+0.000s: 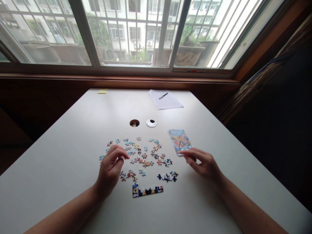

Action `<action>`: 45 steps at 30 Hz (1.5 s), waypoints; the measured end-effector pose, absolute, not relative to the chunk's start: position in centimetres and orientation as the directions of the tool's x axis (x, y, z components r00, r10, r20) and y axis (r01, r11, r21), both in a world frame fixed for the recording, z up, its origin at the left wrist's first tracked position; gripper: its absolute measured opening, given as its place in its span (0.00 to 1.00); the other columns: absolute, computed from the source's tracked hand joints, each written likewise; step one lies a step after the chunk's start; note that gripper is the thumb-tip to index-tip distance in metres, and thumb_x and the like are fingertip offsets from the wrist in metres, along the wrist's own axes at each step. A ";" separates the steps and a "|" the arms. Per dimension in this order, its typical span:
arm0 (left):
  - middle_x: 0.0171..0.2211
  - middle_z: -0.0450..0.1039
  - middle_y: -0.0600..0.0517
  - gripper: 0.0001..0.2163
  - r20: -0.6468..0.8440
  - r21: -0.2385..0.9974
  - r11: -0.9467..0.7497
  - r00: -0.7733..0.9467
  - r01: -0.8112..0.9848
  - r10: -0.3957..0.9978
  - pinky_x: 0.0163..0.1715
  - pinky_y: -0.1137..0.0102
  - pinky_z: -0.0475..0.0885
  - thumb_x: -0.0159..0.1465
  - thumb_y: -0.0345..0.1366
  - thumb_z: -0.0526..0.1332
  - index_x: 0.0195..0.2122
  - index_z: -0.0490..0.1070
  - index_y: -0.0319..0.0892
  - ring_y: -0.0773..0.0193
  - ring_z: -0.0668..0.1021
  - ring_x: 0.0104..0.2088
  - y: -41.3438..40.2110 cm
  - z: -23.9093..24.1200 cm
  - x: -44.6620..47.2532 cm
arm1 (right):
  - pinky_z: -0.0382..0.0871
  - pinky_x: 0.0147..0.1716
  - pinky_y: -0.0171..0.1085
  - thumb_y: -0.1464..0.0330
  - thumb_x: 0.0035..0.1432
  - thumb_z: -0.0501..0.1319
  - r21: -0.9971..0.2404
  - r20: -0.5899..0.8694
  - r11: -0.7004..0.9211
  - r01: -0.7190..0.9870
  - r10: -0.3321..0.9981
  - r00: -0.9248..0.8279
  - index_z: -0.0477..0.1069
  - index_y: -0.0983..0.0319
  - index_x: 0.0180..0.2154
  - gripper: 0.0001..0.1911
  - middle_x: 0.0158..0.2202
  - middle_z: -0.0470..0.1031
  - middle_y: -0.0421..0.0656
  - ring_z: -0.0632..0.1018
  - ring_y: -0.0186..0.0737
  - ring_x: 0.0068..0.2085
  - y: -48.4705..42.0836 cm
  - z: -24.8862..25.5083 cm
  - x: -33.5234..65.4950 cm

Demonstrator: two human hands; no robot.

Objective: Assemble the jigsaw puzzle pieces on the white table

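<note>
My left hand (110, 167) hovers at the left side of the loose jigsaw pieces (147, 163), its fingers loosely curled. The thumb and index tips are a little apart, and no piece shows between them. On the right, my right hand (203, 162) pinches the lower edge of a colourful picture card (179, 140) marked "Bluey". Closest to me lies a joined puzzle strip (147, 191) with a dark blue and yellow pattern. Just above it to the right is a smaller blue and white cluster of pieces (167, 176). Some pieces behind my left hand are hidden.
The white table (73, 136) has a round cable hole (134, 123) with its cover (151, 123) beside it. Farther back are paper sheets (164, 101) with a pen (163, 95) and a yellow sticky note (102, 91). A barred window stands beyond the far edge.
</note>
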State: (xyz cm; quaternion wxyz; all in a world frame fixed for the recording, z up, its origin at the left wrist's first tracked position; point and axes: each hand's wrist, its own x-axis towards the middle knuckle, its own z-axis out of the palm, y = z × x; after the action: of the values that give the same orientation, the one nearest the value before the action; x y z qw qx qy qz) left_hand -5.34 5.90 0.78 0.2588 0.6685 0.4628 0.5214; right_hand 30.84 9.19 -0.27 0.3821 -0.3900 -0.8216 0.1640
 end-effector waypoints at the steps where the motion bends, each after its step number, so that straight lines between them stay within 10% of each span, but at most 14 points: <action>1: 0.34 0.68 0.51 0.11 0.463 0.822 -0.445 0.038 0.354 0.886 0.38 0.64 0.65 0.62 0.23 0.51 0.31 0.70 0.43 0.60 0.71 0.38 5.8 0.8 -5.3 | 0.69 0.29 0.36 0.75 0.64 0.59 -0.540 0.513 0.673 0.506 0.740 -0.436 0.76 0.58 0.48 0.13 0.32 0.74 0.42 0.72 0.36 0.29 9.2 -0.2 30.6; 31: 0.30 0.68 0.52 0.13 0.561 0.757 -0.549 0.078 0.355 0.824 0.38 0.63 0.63 0.67 0.22 0.51 0.29 0.69 0.44 0.62 0.70 0.34 5.7 0.5 -5.5 | 0.73 0.53 0.48 0.68 0.68 0.57 -0.243 0.357 0.824 0.512 0.567 -0.742 0.67 0.58 0.61 0.20 0.55 0.74 0.47 0.71 0.49 0.55 7.9 0.3 26.4; 45: 0.28 0.66 0.52 0.14 0.542 0.807 -0.500 -0.059 0.315 0.838 0.36 0.63 0.64 0.68 0.26 0.54 0.26 0.68 0.44 0.62 0.69 0.32 5.3 0.5 -5.9 | 0.75 0.47 0.47 0.74 0.64 0.60 -0.303 0.486 0.813 0.497 0.580 -0.654 0.74 0.59 0.50 0.14 0.47 0.78 0.47 0.75 0.45 0.48 8.5 0.1 28.3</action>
State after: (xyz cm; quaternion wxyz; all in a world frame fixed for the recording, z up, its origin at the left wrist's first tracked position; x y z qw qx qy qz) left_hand -5.87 5.34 0.47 0.2272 0.6472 0.4455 0.5754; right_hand 28.26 8.52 0.12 0.2914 -0.2970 -0.9065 0.0715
